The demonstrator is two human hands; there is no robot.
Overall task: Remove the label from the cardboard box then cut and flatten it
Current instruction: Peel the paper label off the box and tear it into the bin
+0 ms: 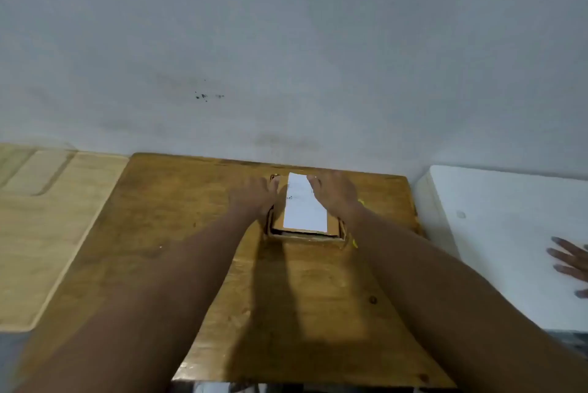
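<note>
Two bare arms reach forward over a wooden table (178,233). The left hand (251,198) and right hand (335,193) rest with relaxed fingers on a cardboard box (307,232); its white label (304,211) lies between them.

Plain home-like room, small wooden table (178,233) against a scuffed grey wall (286,42), white surface (509,233) alongside

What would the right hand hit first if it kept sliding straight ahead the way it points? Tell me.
Probably the wall. The right hand rests on the cardboard box beside the label, its fingers already near the box's far edge; depth is unclear.
</note>
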